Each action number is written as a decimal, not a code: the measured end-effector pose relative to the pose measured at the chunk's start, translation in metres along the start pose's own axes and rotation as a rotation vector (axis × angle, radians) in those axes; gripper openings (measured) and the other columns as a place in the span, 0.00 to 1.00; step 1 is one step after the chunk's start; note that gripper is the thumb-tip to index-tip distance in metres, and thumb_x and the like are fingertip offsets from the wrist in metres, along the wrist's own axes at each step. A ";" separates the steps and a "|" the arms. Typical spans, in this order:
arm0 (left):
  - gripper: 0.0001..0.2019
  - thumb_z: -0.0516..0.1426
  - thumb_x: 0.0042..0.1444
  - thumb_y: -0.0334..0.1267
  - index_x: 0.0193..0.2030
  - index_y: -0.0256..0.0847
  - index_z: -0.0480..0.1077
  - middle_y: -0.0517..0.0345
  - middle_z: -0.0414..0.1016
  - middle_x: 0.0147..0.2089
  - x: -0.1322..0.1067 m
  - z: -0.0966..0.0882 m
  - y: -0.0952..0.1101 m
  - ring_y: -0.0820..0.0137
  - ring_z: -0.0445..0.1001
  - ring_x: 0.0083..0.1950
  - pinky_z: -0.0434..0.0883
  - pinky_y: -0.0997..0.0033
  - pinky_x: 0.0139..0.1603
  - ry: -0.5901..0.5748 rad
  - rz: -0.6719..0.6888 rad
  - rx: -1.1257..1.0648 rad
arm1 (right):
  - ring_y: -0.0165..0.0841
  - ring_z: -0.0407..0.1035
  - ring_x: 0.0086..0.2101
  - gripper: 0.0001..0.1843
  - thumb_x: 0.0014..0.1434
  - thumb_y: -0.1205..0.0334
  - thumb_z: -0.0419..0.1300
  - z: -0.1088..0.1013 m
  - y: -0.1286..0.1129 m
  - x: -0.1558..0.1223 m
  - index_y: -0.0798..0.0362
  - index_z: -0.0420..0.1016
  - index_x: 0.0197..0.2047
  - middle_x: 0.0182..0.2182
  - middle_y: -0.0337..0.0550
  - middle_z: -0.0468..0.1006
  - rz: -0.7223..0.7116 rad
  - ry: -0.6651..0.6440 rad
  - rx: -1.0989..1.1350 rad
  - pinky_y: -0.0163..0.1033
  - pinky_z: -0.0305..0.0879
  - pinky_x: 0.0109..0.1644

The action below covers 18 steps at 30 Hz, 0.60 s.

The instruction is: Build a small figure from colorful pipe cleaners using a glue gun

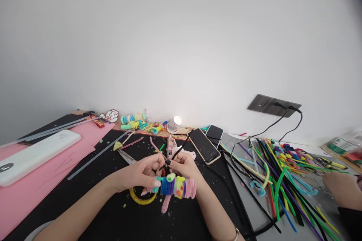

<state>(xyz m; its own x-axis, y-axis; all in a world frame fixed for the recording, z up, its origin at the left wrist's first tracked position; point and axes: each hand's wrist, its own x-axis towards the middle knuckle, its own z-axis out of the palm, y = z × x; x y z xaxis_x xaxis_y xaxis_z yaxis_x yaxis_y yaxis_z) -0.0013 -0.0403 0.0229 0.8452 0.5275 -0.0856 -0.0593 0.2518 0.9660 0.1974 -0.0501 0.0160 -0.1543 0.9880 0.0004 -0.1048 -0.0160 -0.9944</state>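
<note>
My left hand [143,173] and my right hand [183,167] meet over the black table top [113,214]. Together they grip a fuzzy pipe-cleaner figure [175,187] wound in teal, blue, yellow, orange and pink bands, with a pink leg hanging down. Both hands have their fingers curled and pinched at the figure's top, where a thin dark piece shows between the fingertips. A yellow ring [140,198] lies on the table just under my left hand. A white and pink glue gun [172,148] lies just beyond my fingers.
Scissors [126,156] lie left of the hands. Two phones [207,143] rest behind them. A heap of coloured pipe cleaners [283,173] covers the grey mat at right, where another person's hand [341,188] reaches in. Pink paper [34,188] and a white case [34,156] sit at left.
</note>
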 end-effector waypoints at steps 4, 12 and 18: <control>0.22 0.67 0.47 0.43 0.37 0.44 0.57 0.70 0.61 0.31 -0.001 0.003 0.004 0.82 0.63 0.21 0.58 0.83 0.18 -0.013 -0.059 0.037 | 0.21 0.52 0.14 0.21 0.44 0.48 0.72 -0.001 -0.012 -0.004 0.54 0.70 0.21 0.14 0.33 0.70 0.011 -0.046 0.022 0.28 0.45 0.18; 0.19 0.65 0.50 0.41 0.38 0.44 0.57 0.71 0.62 0.28 0.005 -0.002 -0.005 0.81 0.63 0.19 0.60 0.82 0.16 0.100 -0.056 0.135 | 0.27 0.61 0.22 0.12 0.53 0.54 0.67 0.004 -0.036 -0.014 0.54 0.76 0.26 0.21 0.36 0.72 -0.182 0.003 -0.183 0.33 0.56 0.28; 0.14 0.61 0.54 0.41 0.37 0.44 0.56 0.72 0.63 0.24 0.010 -0.007 -0.005 0.79 0.60 0.19 0.60 0.80 0.19 0.369 0.062 0.163 | 0.29 0.61 0.23 0.06 0.57 0.62 0.63 0.014 -0.048 -0.023 0.52 0.80 0.30 0.23 0.39 0.74 -0.395 0.090 -0.483 0.34 0.55 0.27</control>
<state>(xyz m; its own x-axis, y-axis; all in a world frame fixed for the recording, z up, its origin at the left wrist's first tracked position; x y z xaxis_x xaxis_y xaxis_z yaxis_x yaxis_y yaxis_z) 0.0041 -0.0305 0.0150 0.5935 0.8009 -0.0791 0.0057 0.0942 0.9955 0.1923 -0.0740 0.0653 -0.1094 0.9146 0.3893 0.3218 0.4031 -0.8567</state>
